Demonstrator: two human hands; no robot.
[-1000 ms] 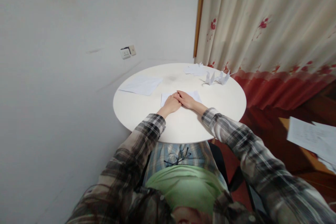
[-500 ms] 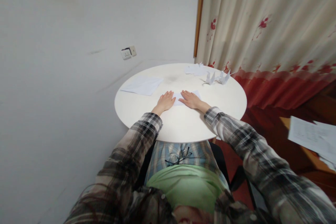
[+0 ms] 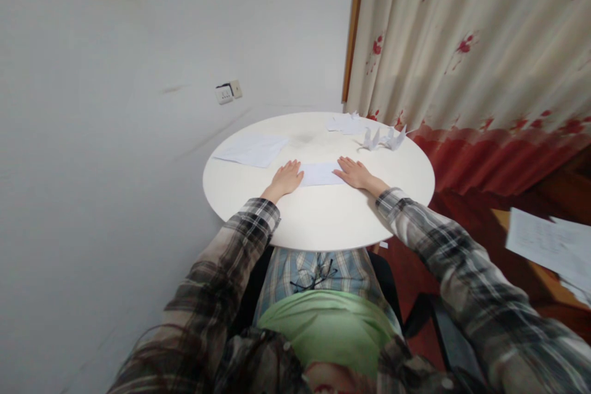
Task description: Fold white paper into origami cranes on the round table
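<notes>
A white folded strip of paper [image 3: 318,174] lies flat on the round white table [image 3: 327,221] in front of me. My left hand [image 3: 287,177] rests on the strip's left end, palm down with the fingers stretched out. On its right end lies my right hand [image 3: 353,172], also flat and open. The middle of the strip shows between them, while both ends are partly hidden under my hands.
Larger white paper [image 3: 253,149] lies at the table's back left. Two folded paper cranes [image 3: 370,139] stand at the back right, near more white paper [image 3: 344,123]. A wall borders the left side. Printed sheets [image 3: 545,240] lie on a wooden surface at right.
My right hand has slid to the right and my left hand slightly left. More of the paper strip now shows between them.
</notes>
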